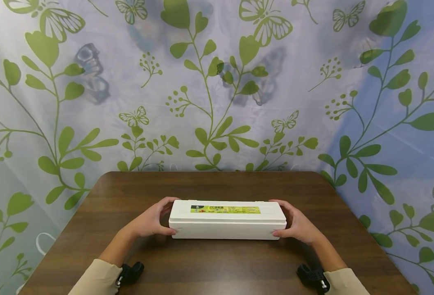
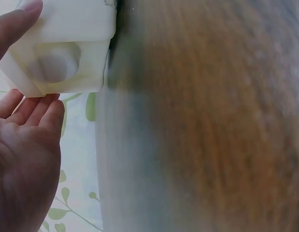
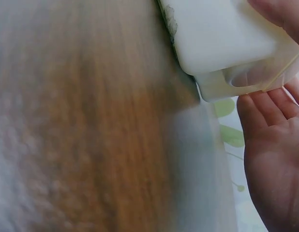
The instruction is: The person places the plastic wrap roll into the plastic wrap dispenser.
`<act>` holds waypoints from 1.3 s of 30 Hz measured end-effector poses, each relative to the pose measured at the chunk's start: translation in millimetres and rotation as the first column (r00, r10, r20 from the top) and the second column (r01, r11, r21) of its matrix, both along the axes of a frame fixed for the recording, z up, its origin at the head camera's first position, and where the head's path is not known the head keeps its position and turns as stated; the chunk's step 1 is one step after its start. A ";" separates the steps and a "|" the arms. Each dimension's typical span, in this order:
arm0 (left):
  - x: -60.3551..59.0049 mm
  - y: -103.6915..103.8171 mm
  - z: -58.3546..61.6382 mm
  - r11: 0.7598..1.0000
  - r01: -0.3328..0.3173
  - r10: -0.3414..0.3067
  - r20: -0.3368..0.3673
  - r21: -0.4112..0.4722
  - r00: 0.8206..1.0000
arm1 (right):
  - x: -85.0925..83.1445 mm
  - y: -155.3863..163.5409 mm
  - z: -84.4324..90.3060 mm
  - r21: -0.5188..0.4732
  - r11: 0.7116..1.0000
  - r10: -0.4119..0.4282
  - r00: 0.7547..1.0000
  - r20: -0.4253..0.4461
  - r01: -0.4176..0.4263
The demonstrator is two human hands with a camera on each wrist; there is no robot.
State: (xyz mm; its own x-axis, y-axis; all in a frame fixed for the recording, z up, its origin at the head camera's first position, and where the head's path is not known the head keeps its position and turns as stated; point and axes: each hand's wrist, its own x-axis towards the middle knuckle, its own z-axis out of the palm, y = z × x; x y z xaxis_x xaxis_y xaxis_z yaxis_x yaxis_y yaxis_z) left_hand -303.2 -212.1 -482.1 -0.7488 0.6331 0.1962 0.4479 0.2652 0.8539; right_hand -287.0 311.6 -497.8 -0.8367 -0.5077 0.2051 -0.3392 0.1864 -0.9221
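Observation:
A long white cling film dispenser box with a green and yellow label lies lengthwise across the middle of the table. My left hand grips its left end, thumb at the near face and fingers round the far side. At the other end, my right hand holds it the same way. In the left wrist view, a rounded shape shows inside a recess in the end of the box. A similar rounded shape shows at the box's right end in the right wrist view.
Brown wooden table with rounded far corners, its back edge against a curtain printed with green leaves and butterflies. A black strap device sits on each wrist. A white cord loops beside the table's left edge.

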 end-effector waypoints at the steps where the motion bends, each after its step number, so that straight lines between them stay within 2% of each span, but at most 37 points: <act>1: 0.1 -0.3 -0.2 1.000 0.000 0.000 -0.001 -0.005 1.000 | -0.2 0.4 -0.2 0.001 1.000 0.006 1.000 -0.001 -0.006; 8: 1.4 -1.8 1.8 1.000 0.014 -0.014 0.000 -0.002 1.000 | -2.0 3.3 0.2 0.045 0.999 0.014 0.999 -0.036 -0.013; 12: 2.2 -2.2 2.5 1.000 -0.006 0.006 -0.011 -0.006 1.000 | -1.4 2.1 2.7 0.066 0.998 0.015 0.999 -0.044 -0.012; 24: 2.3 -2.1 -1.8 0.998 -0.057 0.053 -0.115 -0.028 0.992 | -0.4 -0.5 2.5 0.008 1.000 0.015 0.999 -0.049 -0.014; 30: 4.1 -1.4 -0.8 0.997 -0.070 0.065 -0.132 -0.029 0.989 | 0.8 -2.2 2.1 -0.003 1.000 -0.023 0.999 -0.043 0.023; 39: 4.8 -0.6 0.4 0.996 -0.084 0.076 -0.164 -0.037 0.983 | -0.7 -1.3 -1.0 0.019 0.999 -0.045 0.995 -0.092 0.047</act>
